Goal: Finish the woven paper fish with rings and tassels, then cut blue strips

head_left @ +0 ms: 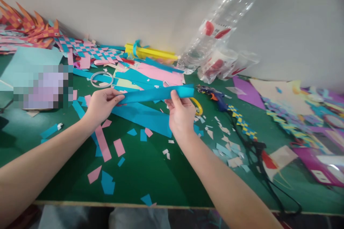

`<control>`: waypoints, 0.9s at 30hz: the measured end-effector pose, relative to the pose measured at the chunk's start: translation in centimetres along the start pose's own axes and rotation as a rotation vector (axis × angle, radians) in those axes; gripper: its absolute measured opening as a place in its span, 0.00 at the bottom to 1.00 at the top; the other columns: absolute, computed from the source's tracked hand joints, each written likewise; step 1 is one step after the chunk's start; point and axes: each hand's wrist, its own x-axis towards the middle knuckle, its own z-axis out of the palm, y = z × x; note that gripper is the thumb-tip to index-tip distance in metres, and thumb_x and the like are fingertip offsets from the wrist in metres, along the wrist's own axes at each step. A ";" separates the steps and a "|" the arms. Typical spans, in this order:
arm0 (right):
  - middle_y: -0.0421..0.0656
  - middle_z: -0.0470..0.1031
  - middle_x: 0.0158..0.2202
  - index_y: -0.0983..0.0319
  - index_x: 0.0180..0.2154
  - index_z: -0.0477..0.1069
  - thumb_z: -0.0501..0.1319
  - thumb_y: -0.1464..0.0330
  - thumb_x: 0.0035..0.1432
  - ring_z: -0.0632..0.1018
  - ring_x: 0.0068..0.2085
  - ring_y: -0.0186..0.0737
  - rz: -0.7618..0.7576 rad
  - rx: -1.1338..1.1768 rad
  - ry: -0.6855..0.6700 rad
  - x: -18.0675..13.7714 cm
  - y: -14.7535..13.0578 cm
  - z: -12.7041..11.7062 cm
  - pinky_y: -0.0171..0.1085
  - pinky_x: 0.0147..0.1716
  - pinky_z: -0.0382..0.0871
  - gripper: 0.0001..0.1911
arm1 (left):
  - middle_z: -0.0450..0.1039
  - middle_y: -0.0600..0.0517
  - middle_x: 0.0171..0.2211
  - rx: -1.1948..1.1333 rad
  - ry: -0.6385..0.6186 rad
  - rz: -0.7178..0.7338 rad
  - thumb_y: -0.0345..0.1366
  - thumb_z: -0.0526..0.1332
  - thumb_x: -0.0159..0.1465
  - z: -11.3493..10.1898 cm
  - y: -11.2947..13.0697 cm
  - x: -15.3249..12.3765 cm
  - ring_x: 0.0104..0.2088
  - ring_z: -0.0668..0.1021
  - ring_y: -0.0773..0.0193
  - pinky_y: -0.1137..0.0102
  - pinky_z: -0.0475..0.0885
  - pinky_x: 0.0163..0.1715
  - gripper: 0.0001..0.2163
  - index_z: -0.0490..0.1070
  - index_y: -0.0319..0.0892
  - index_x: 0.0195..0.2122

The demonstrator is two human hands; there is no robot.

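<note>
A folded blue paper strip (150, 94) stretches between my two hands, just above the table. My left hand (104, 103) pinches its left end between thumb and fingers. At the other end, my right hand (182, 111) grips it with the thumb on top and the fingers curled beneath. Below lies a wider blue paper piece (145, 116), partly covered by my right hand. A yellow loop (199, 106), perhaps a scissor handle, shows just beyond my right fingers. Pink paper strips (102, 143) and small blue scraps (108, 182) are scattered nearer me.
Woven paper pieces (88, 48) lie along the wall at the left. A tape roll (102, 79) rests behind my left hand. At the back stands a tilted plastic bottle (215, 25) beside plastic cups (219, 64). A glue gun (213, 96) with a black cord (258, 150) lies right.
</note>
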 end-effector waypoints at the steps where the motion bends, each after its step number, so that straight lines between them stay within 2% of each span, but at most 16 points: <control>1: 0.38 0.79 0.32 0.59 0.31 0.73 0.69 0.58 0.45 0.80 0.35 0.35 0.014 0.006 -0.005 0.0 0.0 0.0 0.41 0.43 0.74 0.13 | 0.77 0.52 0.26 -0.002 -0.004 0.002 0.42 0.67 0.55 0.0 -0.1 0.0 0.29 0.79 0.60 0.66 0.76 0.36 0.08 0.75 0.43 0.28; 10: 0.37 0.78 0.30 0.59 0.30 0.74 0.72 0.57 0.41 0.77 0.30 0.32 0.047 0.069 0.038 0.0 0.0 0.3 0.39 0.39 0.74 0.16 | 0.78 0.52 0.27 0.067 -0.042 0.038 0.40 0.64 0.58 -0.1 -0.9 0.4 0.29 0.80 0.63 0.70 0.77 0.35 0.07 0.74 0.42 0.30; 17: 0.37 0.78 0.30 0.58 0.29 0.73 0.68 0.57 0.45 0.78 0.31 0.33 0.015 0.040 0.010 0.2 0.0 0.0 0.40 0.38 0.74 0.13 | 0.78 0.51 0.28 0.138 -0.019 0.106 0.39 0.64 0.58 -0.3 -0.6 0.4 0.29 0.80 0.63 0.70 0.76 0.33 0.06 0.74 0.42 0.29; 22: 0.37 0.76 0.29 0.58 0.28 0.72 0.71 0.58 0.41 0.76 0.30 0.33 -0.024 0.002 0.089 0.4 0.2 0.0 0.40 0.39 0.75 0.14 | 0.79 0.50 0.29 0.211 0.044 0.143 0.40 0.64 0.57 -1.0 -0.6 0.8 0.28 0.79 0.61 0.68 0.76 0.30 0.07 0.75 0.42 0.31; 24: 0.37 0.75 0.28 0.58 0.27 0.72 0.69 0.57 0.42 0.76 0.29 0.33 -0.048 -0.030 0.065 0.4 0.3 -0.1 0.40 0.38 0.74 0.14 | 0.79 0.51 0.31 0.230 0.053 0.164 0.39 0.64 0.57 -1.5 -0.6 1.0 0.30 0.80 0.60 0.68 0.76 0.32 0.06 0.76 0.43 0.31; 27: 0.36 0.73 0.25 0.58 0.26 0.69 0.62 0.54 0.52 0.75 0.28 0.33 -0.139 -0.206 -0.062 0.4 0.3 -0.4 0.38 0.33 0.73 0.15 | 0.80 0.51 0.34 0.283 0.080 0.198 0.37 0.63 0.58 -2.4 -0.9 1.5 0.35 0.81 0.58 0.66 0.77 0.39 0.04 0.76 0.44 0.31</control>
